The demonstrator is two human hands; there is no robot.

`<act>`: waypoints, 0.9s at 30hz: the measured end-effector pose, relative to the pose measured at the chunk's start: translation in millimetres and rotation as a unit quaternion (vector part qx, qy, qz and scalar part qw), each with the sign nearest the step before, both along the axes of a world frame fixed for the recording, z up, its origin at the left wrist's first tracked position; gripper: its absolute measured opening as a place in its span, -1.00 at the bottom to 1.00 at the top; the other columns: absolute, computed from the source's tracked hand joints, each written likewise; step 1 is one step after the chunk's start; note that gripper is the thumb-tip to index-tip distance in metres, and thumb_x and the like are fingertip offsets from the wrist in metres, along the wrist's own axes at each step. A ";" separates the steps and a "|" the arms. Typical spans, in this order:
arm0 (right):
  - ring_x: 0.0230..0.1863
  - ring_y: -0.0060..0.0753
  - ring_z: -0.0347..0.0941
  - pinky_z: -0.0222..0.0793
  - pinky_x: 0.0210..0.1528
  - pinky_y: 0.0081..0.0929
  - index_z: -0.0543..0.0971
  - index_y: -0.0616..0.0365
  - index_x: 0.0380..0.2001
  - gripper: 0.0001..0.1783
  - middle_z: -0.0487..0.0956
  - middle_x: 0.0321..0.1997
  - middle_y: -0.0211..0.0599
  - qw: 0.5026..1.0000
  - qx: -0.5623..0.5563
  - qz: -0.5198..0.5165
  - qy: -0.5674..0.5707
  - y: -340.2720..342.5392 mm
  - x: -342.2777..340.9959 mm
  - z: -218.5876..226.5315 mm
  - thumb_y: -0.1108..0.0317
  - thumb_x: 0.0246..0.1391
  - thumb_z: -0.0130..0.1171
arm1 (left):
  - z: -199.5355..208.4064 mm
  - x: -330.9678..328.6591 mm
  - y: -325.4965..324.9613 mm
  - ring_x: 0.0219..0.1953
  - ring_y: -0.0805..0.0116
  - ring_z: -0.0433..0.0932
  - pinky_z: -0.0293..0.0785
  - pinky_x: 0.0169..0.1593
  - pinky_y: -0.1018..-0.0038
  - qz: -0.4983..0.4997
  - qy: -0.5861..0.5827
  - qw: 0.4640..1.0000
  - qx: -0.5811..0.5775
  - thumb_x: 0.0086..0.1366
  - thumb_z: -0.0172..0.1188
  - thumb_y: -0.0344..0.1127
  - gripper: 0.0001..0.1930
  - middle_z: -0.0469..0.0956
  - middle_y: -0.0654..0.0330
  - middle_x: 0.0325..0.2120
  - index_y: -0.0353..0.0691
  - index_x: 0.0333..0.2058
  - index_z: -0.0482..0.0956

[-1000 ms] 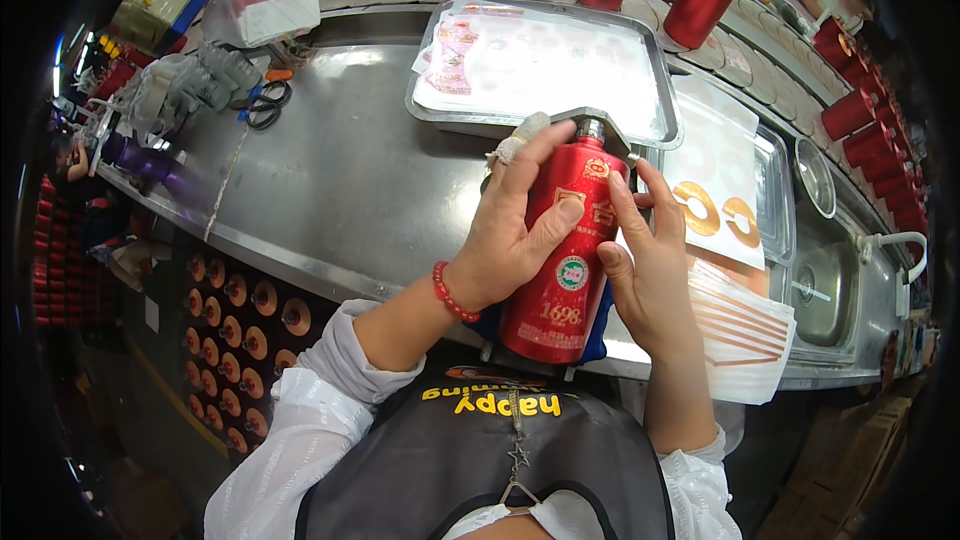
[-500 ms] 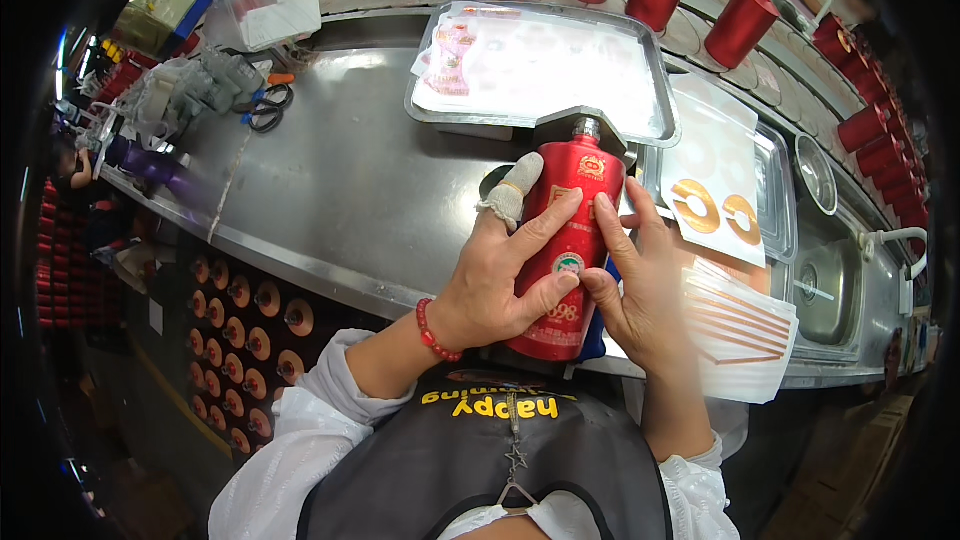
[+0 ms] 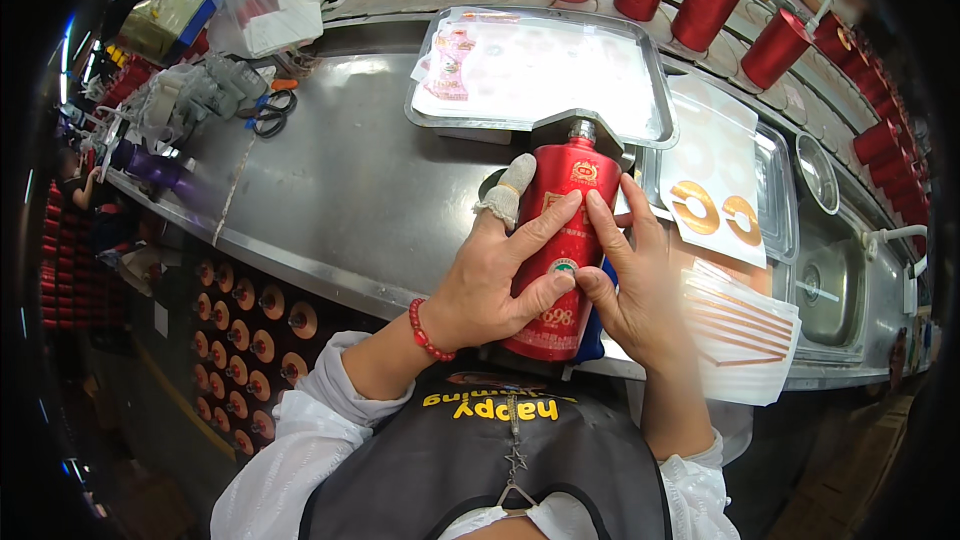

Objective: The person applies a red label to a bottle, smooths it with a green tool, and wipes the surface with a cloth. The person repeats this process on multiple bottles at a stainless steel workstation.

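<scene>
A red bottle lies on its back before me, its clear-topped neck pointing away and resting against a metal bracket. Decorative markings and a small round emblem show on its face. My left hand, with a cloth cot on one finger and a red bead bracelet at the wrist, holds the bottle's left side, its thumb and a fingertip pressing the front. My right hand holds the right side, thumb and fingertips on the front too. Under the bottle a blue thing shows only in part.
Beyond the bracket sits a metal tray with sticker sheets. At right lie gold ring stickers, strip stickers and a sink. Red bottles line the conveyor behind. Scissors and a purple bottle lie left.
The red bottles on the conveyor have shifted to the right. Both hands stay on the bottle, with only slight movement of the fingers and thumbs.
</scene>
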State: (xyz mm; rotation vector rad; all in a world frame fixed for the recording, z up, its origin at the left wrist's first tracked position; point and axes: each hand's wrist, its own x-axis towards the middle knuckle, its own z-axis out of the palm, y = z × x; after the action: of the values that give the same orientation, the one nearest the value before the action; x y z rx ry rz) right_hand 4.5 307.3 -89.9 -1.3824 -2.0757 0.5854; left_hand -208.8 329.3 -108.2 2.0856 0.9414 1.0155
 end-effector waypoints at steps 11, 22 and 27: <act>0.30 0.24 0.26 0.24 0.32 -0.05 0.36 0.03 0.38 -0.30 0.11 0.47 0.26 1.000 0.002 0.001 0.027 2.0 -0.6 -2.0 0.06 0.24 0.24 | -9.0 -0.9 6.8 0.46 -0.37 -0.05 -0.04 0.45 0.04 -0.018 -0.020 0.999 -0.017 0.36 0.22 0.10 -0.25 -0.10 -0.43 0.42 -0.11 0.40 0.27; 0.28 0.23 0.28 0.25 0.30 -0.06 0.38 0.04 0.37 -0.33 0.13 0.47 0.27 0.999 0.051 -0.004 -0.006 0.2 -4.4 -1.7 0.11 0.23 0.24 | -18.8 -4.6 10.2 0.47 -0.35 -0.06 -0.04 0.45 0.08 -0.037 -0.074 0.996 -0.043 0.37 0.23 0.02 -0.30 -0.11 -0.43 0.43 -0.08 0.40 0.29; 0.30 0.21 0.27 0.23 0.31 -0.08 0.37 0.10 0.37 -0.31 0.13 0.48 0.23 0.999 0.038 -0.010 -0.013 -1.4 -5.2 -0.6 0.02 0.27 0.16 | -14.2 -2.6 11.0 0.45 -0.38 -0.03 -0.02 0.45 0.08 -0.027 -0.050 0.998 -0.027 0.36 0.24 0.03 -0.30 -0.08 -0.48 0.40 -0.06 0.39 0.30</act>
State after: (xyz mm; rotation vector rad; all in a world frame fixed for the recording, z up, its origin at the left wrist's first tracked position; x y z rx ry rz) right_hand -0.7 305.9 -90.5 -1.3719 -2.0797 0.4786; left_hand -211.5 340.3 -122.4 1.9861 0.8491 1.0453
